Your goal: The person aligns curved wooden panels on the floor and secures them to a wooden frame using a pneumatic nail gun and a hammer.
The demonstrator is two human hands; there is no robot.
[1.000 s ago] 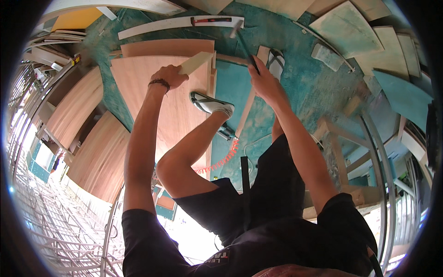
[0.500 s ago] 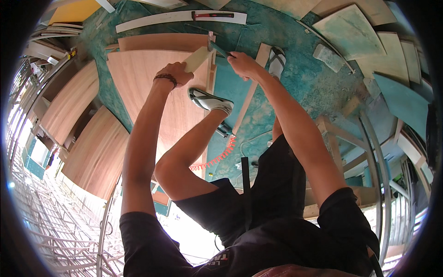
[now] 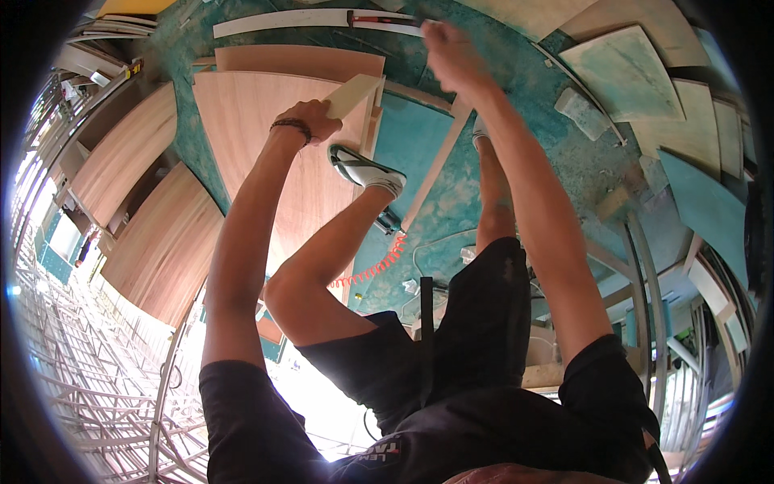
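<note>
My left hand grips a pale flat wood strip, holding it slanted over the edge of the curved plywood panel. My left foot in a sandal rests on that panel. My right hand is raised to the upper right of the strip, blurred by motion, its fingers closed on a hammer. Only a dark smear of the hammer shows; its head cannot be made out. Behind it a red and black handled tool lies on a white curved board.
A dark air tool with a red coiled hose lies by my left foot. A long wood batten runs across the teal floor. Wood panels lie at left; stained boards and a metal frame stand at right.
My right hand has lifted the hammer up and to the right, away from the end of the strip. My left hand still holds the strip in nearly the same place.
</note>
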